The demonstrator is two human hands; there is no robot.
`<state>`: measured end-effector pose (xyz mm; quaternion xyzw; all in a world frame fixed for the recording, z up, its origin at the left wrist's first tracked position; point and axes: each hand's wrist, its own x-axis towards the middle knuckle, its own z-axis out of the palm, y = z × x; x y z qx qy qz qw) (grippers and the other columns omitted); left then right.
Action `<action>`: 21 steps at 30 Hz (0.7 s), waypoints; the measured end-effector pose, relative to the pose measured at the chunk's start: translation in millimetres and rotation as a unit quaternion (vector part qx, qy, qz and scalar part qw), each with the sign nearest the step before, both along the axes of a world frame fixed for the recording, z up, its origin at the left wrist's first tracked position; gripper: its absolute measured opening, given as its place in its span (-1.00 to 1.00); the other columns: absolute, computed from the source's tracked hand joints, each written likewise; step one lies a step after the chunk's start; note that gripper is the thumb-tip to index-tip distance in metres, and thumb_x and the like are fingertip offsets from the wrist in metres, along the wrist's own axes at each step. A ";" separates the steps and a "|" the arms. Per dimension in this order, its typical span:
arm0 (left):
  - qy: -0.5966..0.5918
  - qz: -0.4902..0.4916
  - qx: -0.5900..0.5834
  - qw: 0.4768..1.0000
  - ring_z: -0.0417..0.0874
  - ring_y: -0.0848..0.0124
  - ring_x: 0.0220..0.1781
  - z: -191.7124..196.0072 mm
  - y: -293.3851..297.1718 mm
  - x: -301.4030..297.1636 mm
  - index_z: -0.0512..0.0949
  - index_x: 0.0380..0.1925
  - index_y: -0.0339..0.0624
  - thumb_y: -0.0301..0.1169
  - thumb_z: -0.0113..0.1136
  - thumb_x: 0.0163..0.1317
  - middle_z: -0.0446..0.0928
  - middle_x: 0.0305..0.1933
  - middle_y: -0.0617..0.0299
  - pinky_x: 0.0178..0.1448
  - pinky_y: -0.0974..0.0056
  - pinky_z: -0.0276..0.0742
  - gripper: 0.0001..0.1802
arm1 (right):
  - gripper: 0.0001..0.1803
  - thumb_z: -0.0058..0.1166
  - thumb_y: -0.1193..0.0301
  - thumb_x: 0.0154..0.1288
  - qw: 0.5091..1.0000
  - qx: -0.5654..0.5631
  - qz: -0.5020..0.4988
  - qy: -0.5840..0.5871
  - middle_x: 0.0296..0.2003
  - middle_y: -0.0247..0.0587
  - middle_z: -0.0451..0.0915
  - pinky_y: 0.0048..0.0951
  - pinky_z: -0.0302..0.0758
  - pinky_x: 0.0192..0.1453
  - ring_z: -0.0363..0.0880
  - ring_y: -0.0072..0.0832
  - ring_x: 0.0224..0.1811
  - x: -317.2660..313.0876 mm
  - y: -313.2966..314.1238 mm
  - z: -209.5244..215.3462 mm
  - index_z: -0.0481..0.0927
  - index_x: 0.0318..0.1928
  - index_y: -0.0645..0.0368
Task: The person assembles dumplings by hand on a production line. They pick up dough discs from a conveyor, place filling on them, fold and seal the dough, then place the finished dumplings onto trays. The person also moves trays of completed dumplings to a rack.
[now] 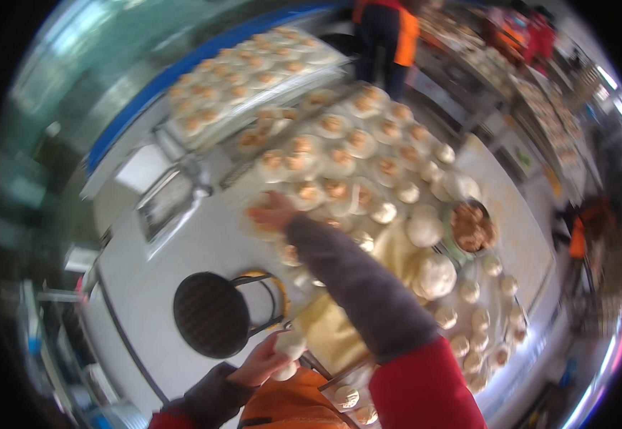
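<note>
In my left hand (pixel 257 363), low in the picture and close to my body, the fingers are closed on two white dough balls (pixel 291 344). My right hand (pixel 275 211) reaches across to the left edge of the worktable. It is over a pale dough round there, beside other flat dough rounds topped with brownish filling (pixel 307 191). Motion smears its fingers, so whether they grip anything does not show. Right of my right arm are a large lump of dough (pixel 434 277) and a metal bowl of brown filling (pixel 472 227).
Plain dough balls (pixel 480 319) cover the table's near right part. A black round stool (pixel 211 314) stands on the floor at the left. Farther off is a tray of filled rounds (pixel 246 71). Co-workers (pixel 388 43) stand at the far side, near other loaded tables.
</note>
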<state>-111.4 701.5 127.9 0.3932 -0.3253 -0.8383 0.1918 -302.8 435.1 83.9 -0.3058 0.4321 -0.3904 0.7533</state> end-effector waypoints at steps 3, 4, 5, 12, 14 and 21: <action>-0.029 0.043 -0.037 0.998 0.66 0.33 -0.15 -6.3 -0.3 7.8 0.33 0.31 -0.19 -0.22 0.33 0.30 0.60 0.06 0.05 -0.13 0.23 0.62 -0.35 | -0.49 0.31 0.23 0.23 0.890 -0.133 0.102 0.425 -0.08 -0.03 0.64 -0.12 0.62 0.04 0.63 -0.15 0.02 11.8 -17.3 -6.4 0.53 0.12 0.21; -0.046 0.031 -0.068 0.996 0.66 0.32 -0.17 -8.4 -1.3 11.0 0.34 0.30 -0.18 -0.22 0.31 0.29 0.60 0.04 0.05 -0.18 0.24 0.62 -0.36 | -0.53 0.30 0.16 0.20 0.814 -0.173 0.132 0.539 -0.07 0.02 0.63 -0.10 0.57 0.14 0.59 -0.07 0.11 5.1 -10.5 -0.8 0.62 0.03 0.20; -0.053 0.037 -0.069 0.996 0.65 0.33 -0.20 -9.7 -0.9 12.1 0.34 0.30 -0.18 -0.20 0.30 0.28 0.60 0.03 0.05 -0.20 0.25 0.61 -0.35 | -0.52 0.29 0.19 0.16 0.783 -0.254 0.032 0.566 -0.07 0.02 0.60 -0.09 0.54 0.11 0.58 -0.04 0.04 -2.0 6.2 7.5 0.62 0.05 0.16; -0.042 -0.070 -0.141 0.987 0.61 0.35 -0.30 -2.9 -2.5 -13.2 0.26 0.30 -0.19 -0.11 0.30 0.22 0.56 -0.05 0.07 -0.25 0.26 0.58 -0.27 | -0.57 0.30 0.50 0.17 0.751 -0.303 -0.151 0.567 0.00 -0.09 0.64 -0.23 0.59 0.15 0.62 -0.16 0.09 -264.2 311.7 70.2 0.62 0.10 0.13; -0.040 -0.101 -0.143 0.984 0.63 0.35 -0.31 8.7 1.3 -34.3 0.30 0.25 -0.19 -0.11 0.33 0.21 0.56 -0.06 0.07 -0.23 0.24 0.58 -0.29 | -0.64 0.22 0.55 0.29 0.816 -0.054 -0.307 0.487 0.04 -0.12 0.66 -0.36 0.65 0.08 0.67 -0.37 0.07 -354.3 408.9 72.3 0.62 0.11 0.14; -0.026 -0.259 -0.179 0.949 0.63 0.35 -0.08 61.4 37.4 -175.1 0.33 0.27 -0.22 -0.39 0.37 0.20 0.54 0.06 0.12 0.01 0.21 0.61 -0.34 | -0.38 0.38 0.30 0.14 0.679 0.030 -0.116 0.724 0.16 -0.12 0.57 -0.18 0.47 0.29 0.54 -0.16 0.21 -517.6 604.0 27.6 0.53 0.23 0.08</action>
